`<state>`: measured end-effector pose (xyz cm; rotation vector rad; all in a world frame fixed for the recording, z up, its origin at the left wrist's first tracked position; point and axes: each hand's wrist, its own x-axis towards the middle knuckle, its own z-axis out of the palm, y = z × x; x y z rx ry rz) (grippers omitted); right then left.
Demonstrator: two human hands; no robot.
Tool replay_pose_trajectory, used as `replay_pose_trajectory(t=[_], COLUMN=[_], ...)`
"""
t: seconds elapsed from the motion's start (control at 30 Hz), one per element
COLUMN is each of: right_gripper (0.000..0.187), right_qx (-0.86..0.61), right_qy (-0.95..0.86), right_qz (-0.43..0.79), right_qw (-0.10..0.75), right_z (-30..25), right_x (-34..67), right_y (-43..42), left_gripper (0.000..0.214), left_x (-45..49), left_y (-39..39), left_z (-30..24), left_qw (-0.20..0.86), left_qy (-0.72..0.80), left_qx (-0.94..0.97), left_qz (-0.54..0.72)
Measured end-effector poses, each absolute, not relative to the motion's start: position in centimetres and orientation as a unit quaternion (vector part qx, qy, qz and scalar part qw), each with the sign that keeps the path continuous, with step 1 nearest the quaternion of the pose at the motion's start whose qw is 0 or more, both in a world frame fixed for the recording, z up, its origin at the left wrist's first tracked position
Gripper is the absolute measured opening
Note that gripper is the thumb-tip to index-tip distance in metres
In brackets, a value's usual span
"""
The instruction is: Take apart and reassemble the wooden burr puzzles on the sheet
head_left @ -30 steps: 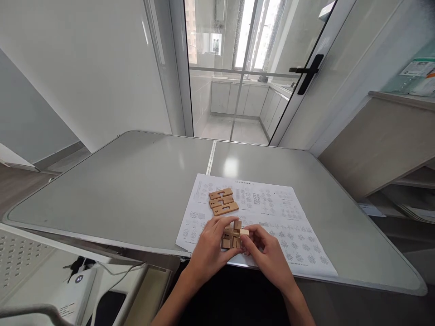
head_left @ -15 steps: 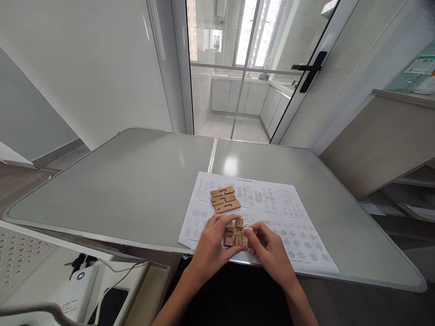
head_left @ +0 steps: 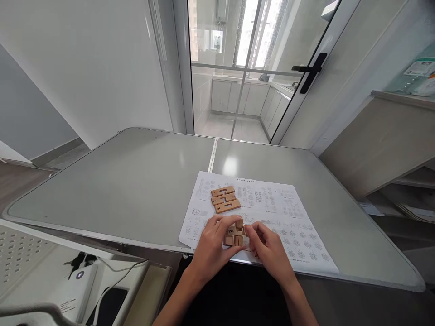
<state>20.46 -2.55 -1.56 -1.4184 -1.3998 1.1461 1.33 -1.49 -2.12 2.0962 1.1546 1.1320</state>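
Grey tabletop (head_left: 136, 181), wooden assembly (head_left: 239, 241), numeral 3 (head_left: 231, 231) now clearer

The left hand (head_left: 211, 240) curves into a C, thumb and fingers apart. The right hand (head_left: 267, 245) pinches (thumb close to forefinger), both forearms (head_left: 178, 294) angling inward

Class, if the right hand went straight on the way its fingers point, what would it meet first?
The right hand would most likely meet the wooden blocks held in the left hand; whether it touches them now is hard to tell.
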Motion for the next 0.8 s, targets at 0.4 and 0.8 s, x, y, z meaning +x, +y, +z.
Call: replay_pose_trajectory(t=[0.4, 0.8], right_gripper=[0.047, 0.042], right_qx=[-0.519, -0.489], right_qy=[-0.556, -0.580], right_qz=[0.477, 0.505], right_qw=[0.440, 0.412], right_z=[-1.8, -1.9], right_x=[20.7, 21.4], right_y=[-2.5, -2.6], left_gripper=[0.074, 0.074], left_x=[1.4, 0.8], left_y=[-1.5, -1.7], left_z=[-1.7, -2.2], left_qw=[0.242, 0.259], left_qy=[0.427, 0.458], left_qx=[0.775, 0.742], left_qz=[0.398, 0.415])
